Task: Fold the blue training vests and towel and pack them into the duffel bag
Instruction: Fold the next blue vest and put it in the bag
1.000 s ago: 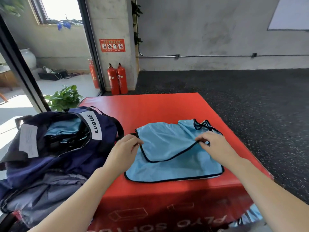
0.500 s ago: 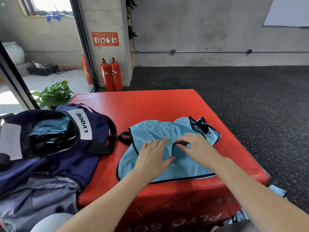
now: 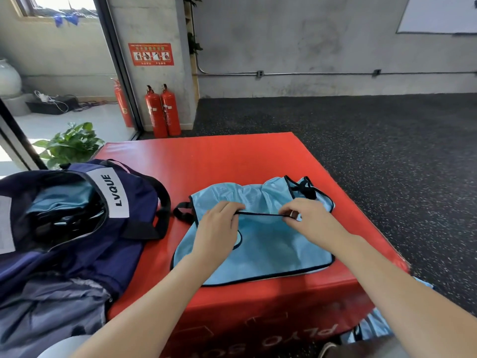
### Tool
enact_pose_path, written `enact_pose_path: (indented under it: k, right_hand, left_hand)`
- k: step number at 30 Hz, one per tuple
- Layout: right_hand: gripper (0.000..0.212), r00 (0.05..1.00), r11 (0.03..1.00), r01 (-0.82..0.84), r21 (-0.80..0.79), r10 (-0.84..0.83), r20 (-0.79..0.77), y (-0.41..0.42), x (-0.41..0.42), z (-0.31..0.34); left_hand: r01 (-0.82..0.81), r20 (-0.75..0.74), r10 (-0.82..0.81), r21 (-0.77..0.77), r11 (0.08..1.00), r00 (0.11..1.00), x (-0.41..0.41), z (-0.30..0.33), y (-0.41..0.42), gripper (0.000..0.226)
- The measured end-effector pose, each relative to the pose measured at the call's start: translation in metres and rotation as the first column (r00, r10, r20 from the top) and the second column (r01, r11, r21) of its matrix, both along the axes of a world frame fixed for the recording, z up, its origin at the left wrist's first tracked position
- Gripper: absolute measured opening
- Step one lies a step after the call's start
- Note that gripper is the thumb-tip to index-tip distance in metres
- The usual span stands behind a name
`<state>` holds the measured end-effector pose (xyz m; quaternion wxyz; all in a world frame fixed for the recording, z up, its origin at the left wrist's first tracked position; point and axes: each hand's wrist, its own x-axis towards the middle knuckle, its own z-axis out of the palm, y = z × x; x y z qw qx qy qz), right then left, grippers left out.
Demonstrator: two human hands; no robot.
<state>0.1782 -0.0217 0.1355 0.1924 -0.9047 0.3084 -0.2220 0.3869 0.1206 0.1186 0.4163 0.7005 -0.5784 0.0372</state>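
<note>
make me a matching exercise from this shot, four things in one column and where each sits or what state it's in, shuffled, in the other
Things:
1. blue vest
2. duffel bag
3. fire extinguishers
4. potted plant

Places or states:
A. standing upright on the floor by the concrete pillar
B. lying on the red plyo box, its black trim pinched taut between the left hand and the right hand
C. on the floor beyond the bag, by the glass door
D. unzipped, with blue fabric showing inside

Pairs: 1-B, 2-D, 3-A, 4-C
</note>
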Motion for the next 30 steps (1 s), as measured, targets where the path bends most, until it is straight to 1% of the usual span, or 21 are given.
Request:
enact_pose_path:
  k: [2, 4, 7, 13, 15, 18, 22, 24, 26, 30]
  right_hand:
    - [0.018, 0.999, 0.998, 0.044, 0.04, -0.043, -0.004, -0.006, -0.01, 0.001]
    - [0.02, 0.996, 0.993, 0.088, 0.076, -0.089, 0.014, -0.01, -0.019, 0.002]
    - [0.02, 0.992, 0.991, 0.113, 0.066, -0.116, 0.053, -0.013, -0.031, 0.003]
    - [0.015, 0.985, 0.984, 0.141, 0.105, -0.15, 0.083, -0.002, -0.04, 0.011]
    - [0.02, 0.985, 0.984, 0.148, 0.094, -0.156, 0.08, 0.003, -0.044, 0.012]
    - [0.028, 0.988, 0.988, 0.15, 0.042, -0.151, 0.025, 0.005, -0.054, 0.01]
    - [0.035, 0.989, 0.996, 0.079, -0.041, -0.084, -0.123, 0.002, -0.066, 0.0]
    - [0.034, 0.985, 0.997, 0.055, -0.046, -0.061, -0.159, 0.002, -0.071, -0.005]
    - [0.03, 0.983, 0.997, 0.063, -0.039, -0.069, -0.17, 0.002, -0.074, -0.008]
    - [0.026, 0.972, 0.998, 0.065, -0.021, -0.068, -0.225, 0.001, -0.077, -0.013]
  left_hand:
    - [-0.014, 0.009, 0.014, 0.003, 1.0, 1.0, 0.014, 0.0, 0.007, 0.025]
    - [-0.033, -0.023, 0.034, 0.025, 0.999, 0.999, 0.026, -0.001, 0.015, 0.028]
    - [-0.059, -0.058, 0.062, 0.056, 0.997, 0.996, 0.036, 0.001, 0.028, 0.03]
    - [-0.017, -0.019, 0.018, 0.05, 0.999, 1.0, 0.04, 0.001, 0.044, 0.035]
    - [0.008, 0.001, -0.009, 0.062, 0.998, 1.0, 0.043, -0.001, 0.048, 0.036]
    - [0.018, 0.038, -0.021, 0.078, 0.997, 0.999, 0.053, -0.007, 0.056, 0.034]
    - [0.023, 0.037, -0.028, 0.134, 0.991, 0.999, 0.06, -0.005, 0.068, 0.034]
    - [0.07, 0.052, -0.078, 0.15, 0.986, 0.996, 0.061, -0.005, 0.072, 0.036]
    - [0.104, 0.061, -0.118, 0.195, 0.975, 0.991, 0.059, -0.009, 0.074, 0.032]
    - [0.13, 0.046, -0.15, 0.293, 0.947, 0.988, 0.05, -0.017, 0.08, 0.025]
